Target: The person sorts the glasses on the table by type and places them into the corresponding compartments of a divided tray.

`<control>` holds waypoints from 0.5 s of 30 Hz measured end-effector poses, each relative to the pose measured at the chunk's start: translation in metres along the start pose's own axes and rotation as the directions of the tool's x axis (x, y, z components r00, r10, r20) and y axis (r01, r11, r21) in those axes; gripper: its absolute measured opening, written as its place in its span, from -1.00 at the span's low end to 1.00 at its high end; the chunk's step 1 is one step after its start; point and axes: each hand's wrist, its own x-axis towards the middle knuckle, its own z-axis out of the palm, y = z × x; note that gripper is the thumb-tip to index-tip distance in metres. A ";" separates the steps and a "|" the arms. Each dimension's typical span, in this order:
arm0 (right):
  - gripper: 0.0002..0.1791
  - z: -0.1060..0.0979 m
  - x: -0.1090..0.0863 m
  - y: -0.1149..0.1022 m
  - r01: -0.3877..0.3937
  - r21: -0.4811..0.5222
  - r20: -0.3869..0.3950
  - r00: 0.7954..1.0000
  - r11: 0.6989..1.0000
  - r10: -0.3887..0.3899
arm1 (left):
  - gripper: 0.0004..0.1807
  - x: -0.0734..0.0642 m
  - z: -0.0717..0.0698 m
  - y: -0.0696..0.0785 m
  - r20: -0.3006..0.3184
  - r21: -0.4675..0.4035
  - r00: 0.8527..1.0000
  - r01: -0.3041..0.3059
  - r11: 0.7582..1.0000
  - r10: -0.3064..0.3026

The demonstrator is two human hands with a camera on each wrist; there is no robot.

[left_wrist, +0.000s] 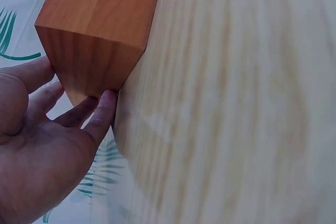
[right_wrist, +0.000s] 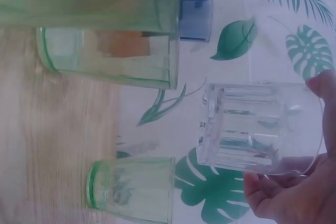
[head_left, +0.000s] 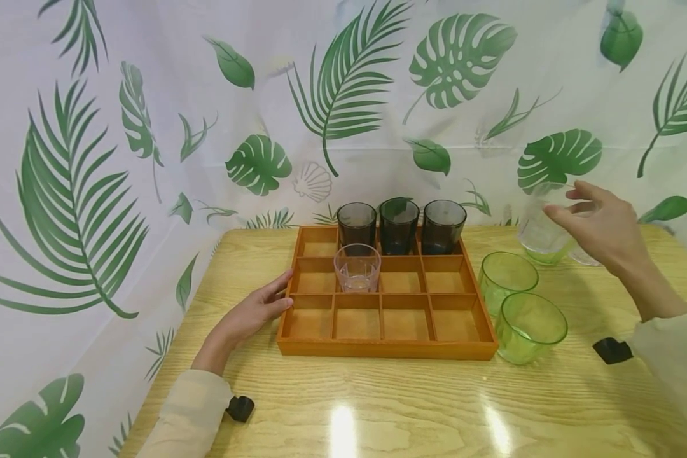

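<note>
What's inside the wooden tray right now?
Three dark glasses stand in its back row, one clear glass in the middle row. The floor beneath the dark glasses is covered.

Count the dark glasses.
3, in the back row of the wooden tray: left dark glass in the second compartment from the left, middle dark glass in the third, right dark glass in the fourth.

And it's the left hand [left_wrist: 52, 142] in from the lower left, fingers touching the end of a reddish-brown wooden box [left_wrist: 100, 9]! The box slants down from the top edge; pale, streaky table [left_wrist: 226, 103] fills the right side, with white leaf-print cloth [left_wrist: 29, 38] showing at left.
</note>
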 end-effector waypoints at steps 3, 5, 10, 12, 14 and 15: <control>-0.02 -0.004 -0.005 0.000 0.001 0.001 -0.001 1.000 1.000 -0.001 | -0.26 0.000 0.001 0.001 0.003 -0.013 1.000 -0.002 1.000 0.002; -0.02 -0.006 -0.008 0.001 0.004 -0.003 -0.005 1.000 1.000 -0.004 | -0.26 0.000 0.001 0.001 0.002 -0.011 1.000 -0.001 1.000 0.001; -0.03 -0.011 -0.016 0.003 0.015 -0.022 -0.028 1.000 1.000 -0.015 | -0.25 -0.001 0.001 0.000 0.003 -0.002 1.000 0.002 1.000 -0.002; -0.04 -0.013 -0.019 0.005 0.019 -0.035 -0.037 0.999 0.999 -0.020 | -0.25 -0.001 0.001 0.001 0.003 0.004 1.000 0.001 1.000 -0.001; -0.05 -0.015 -0.022 0.006 0.021 -0.046 -0.046 0.999 0.999 -0.023 | -0.25 -0.001 0.001 0.001 0.000 0.006 1.000 0.000 1.000 0.000; -0.06 -0.016 -0.024 0.007 0.022 -0.047 -0.049 0.999 0.999 -0.024 | -0.25 -0.002 0.001 0.001 0.000 0.009 1.000 0.000 1.000 0.000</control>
